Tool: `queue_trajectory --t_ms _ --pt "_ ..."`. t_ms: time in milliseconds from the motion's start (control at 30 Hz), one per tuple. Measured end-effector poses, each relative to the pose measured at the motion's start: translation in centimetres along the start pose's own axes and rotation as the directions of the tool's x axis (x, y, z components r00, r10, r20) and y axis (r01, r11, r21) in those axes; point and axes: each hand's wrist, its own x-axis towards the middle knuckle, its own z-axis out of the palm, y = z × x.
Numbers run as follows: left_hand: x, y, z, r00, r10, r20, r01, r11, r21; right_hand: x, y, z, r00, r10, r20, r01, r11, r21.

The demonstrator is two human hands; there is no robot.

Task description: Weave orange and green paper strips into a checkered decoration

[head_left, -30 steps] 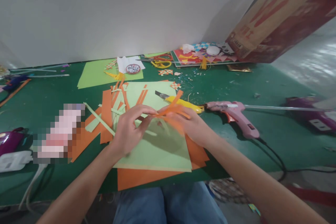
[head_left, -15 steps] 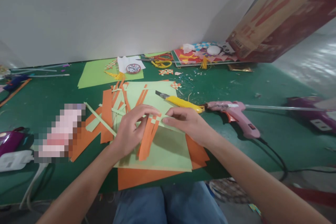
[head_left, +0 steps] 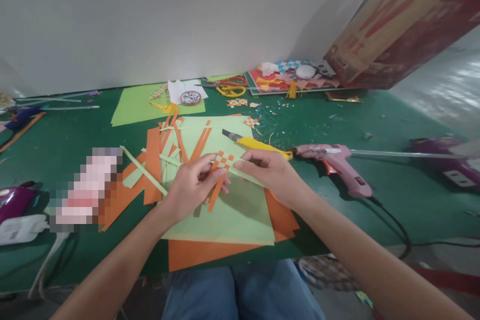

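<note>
A small woven paper piece (head_left: 225,159), checked in orange and pale green, is held between my two hands above the pale green sheets (head_left: 240,220). My left hand (head_left: 193,180) pinches its left side, thumb on top, fingers partly hidden behind. One orange strip (head_left: 216,195) hangs down from the weave below the left thumb. On the right, my right hand (head_left: 268,172) has thumb and fingers closed at a pale green strip end that sticks out from the weave. A yellow utility knife (head_left: 258,147) lies just beyond the right hand, its blade pointing left.
A pink glue gun (head_left: 333,160) with a glue stick lies to the right. Loose orange strips (head_left: 153,165) lie left of the sheets. Behind are scissors (head_left: 230,91) and a round patterned disc (head_left: 190,98). A pixelated object (head_left: 88,187) and a white charger (head_left: 22,230) are at left.
The woven piece has turned so its checked face shows more fully. My left thumb has come over its front, and my right hand has shifted slightly onto the green strip end.
</note>
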Motion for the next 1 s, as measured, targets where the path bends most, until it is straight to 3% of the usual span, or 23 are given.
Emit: queue_trajectory --t_ms 200,367,633,767,833,867,967,1000 --pt "0.0 0.3 -0.1 0.999 -0.021 0.026 0.020 1.000 0.017 0.0 0.3 0.0 0.988 0.046 -0.144 -0.040 0.998 0.048" --pt "0.0 0.2 -0.1 0.999 -0.039 0.018 0.039 0.999 0.014 0.1 0.5 -0.1 0.970 0.015 -0.241 0.011 0.994 0.105" --pt "0.3 0.1 0.1 1.000 0.001 -0.011 -0.001 0.999 0.045 0.1 0.3 -0.3 0.921 -0.060 -0.384 0.090 0.994 0.059" --pt "0.1 -0.3 -0.4 0.995 0.058 -0.076 -0.043 0.982 0.184 0.3 0.2 -0.4 0.887 -0.063 -0.458 0.113 0.990 0.083" --pt "-0.2 -0.4 -1.6 0.974 0.152 -0.169 -0.073 0.913 0.401 0.3 0.3 -0.5 0.877 -0.071 -0.476 0.129 0.988 0.090" --pt "-0.5 -0.3 -2.5 0.940 0.215 -0.265 -0.048 0.852 0.522 0.4 0.3 -0.5 0.875 -0.072 -0.478 0.134 0.986 0.096" --pt "-1.5 -0.1 -5.9 0.808 0.357 -0.468 0.125 0.673 0.729 0.4 0.5 -0.6 0.881 -0.071 -0.467 0.136 0.985 0.106" --pt "-1.9 0.0 -7.0 0.787 0.351 -0.507 0.210 0.620 0.756 0.4 0.5 -0.6 0.883 -0.071 -0.464 0.136 0.985 0.108"
